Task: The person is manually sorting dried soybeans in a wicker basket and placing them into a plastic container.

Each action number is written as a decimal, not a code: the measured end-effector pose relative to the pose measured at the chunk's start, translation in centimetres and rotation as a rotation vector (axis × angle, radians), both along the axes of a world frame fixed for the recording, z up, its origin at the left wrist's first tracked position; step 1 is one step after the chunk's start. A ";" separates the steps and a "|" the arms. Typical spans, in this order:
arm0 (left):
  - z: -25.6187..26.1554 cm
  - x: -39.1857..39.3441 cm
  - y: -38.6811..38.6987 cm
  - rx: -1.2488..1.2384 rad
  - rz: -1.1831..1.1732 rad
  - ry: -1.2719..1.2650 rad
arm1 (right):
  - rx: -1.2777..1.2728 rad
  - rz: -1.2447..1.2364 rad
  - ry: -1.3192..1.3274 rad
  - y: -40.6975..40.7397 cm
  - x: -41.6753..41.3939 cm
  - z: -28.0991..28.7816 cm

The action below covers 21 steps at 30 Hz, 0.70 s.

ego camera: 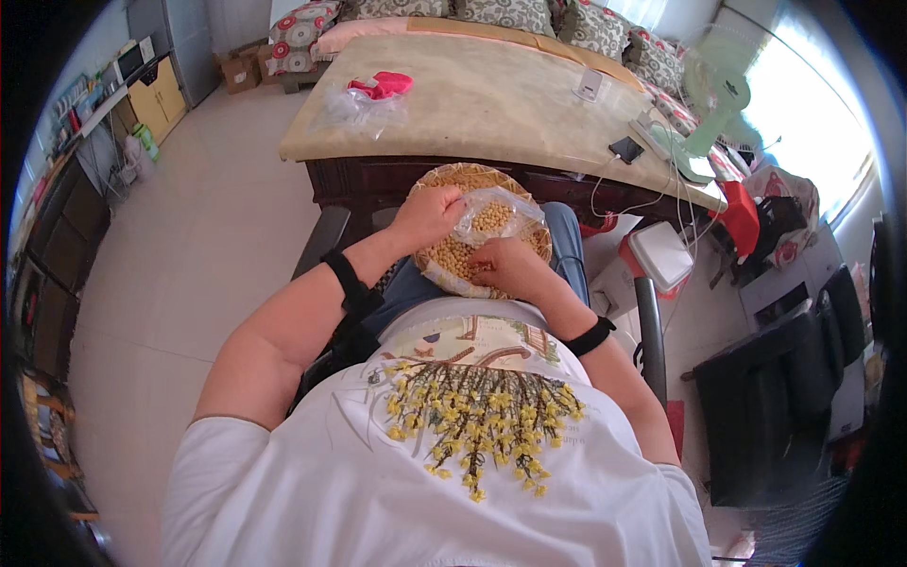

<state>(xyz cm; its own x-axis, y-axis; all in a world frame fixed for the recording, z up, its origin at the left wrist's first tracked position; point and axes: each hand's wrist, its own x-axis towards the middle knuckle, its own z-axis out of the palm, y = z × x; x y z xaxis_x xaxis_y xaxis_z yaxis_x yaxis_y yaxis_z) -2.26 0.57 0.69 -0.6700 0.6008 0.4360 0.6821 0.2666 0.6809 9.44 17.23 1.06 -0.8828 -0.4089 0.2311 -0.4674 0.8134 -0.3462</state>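
Observation:
A round woven bamboo basket (544,248) rests on my lap, holding many pale yellow beans (451,254) that look like soybeans. Inside it lies a clear plastic bag (523,221) with more beans in it. My left hand (429,216) pinches the bag's left edge between thumb and fingers. Low in the basket, my right hand (511,266) has its fingertips down among the loose beans, right below the bag. Whether those fingers hold any beans is hidden by the hand itself.
Ahead stands a large table (460,106), bearing a pink cloth item (390,85), a plugged-in phone (626,149) and a green fan (716,106). Cables hang off its right side near a white-lidded bin (660,256). Chair armrests (650,333) flank me; a black chair (769,404) stands right.

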 end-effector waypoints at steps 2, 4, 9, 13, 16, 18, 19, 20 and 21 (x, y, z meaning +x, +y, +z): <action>0.0 -0.1 -0.1 -0.012 0.009 0.008 | 0.014 -0.010 -0.023 0.2 -0.5 -0.7; 0.1 0.0 -0.2 -0.025 0.018 0.005 | 0.045 -0.029 -0.059 0.5 -1.0 -1.4; 0.2 0.1 -0.2 -0.002 -0.004 -0.002 | -0.072 -0.038 -0.039 0.6 -0.4 -1.2; 0.0 -0.1 -0.1 0.005 -0.008 -0.004 | -0.152 -0.053 -0.109 0.5 0.6 0.3; 0.0 0.0 -0.3 0.001 -0.011 0.003 | -0.312 -0.133 -0.155 0.2 1.3 2.7; 0.0 0.0 -0.2 -0.001 -0.019 0.012 | -0.397 -0.178 0.034 0.1 1.1 3.2; 0.1 -0.1 -0.2 -0.010 -0.011 0.018 | -0.438 -0.199 0.128 0.1 0.8 3.4; 0.1 0.0 -0.2 -0.020 -0.002 0.022 | -0.422 -0.210 0.220 0.4 0.4 3.3; 0.2 0.1 -0.2 -0.030 0.006 0.027 | -0.405 -0.220 0.312 0.7 -0.3 3.0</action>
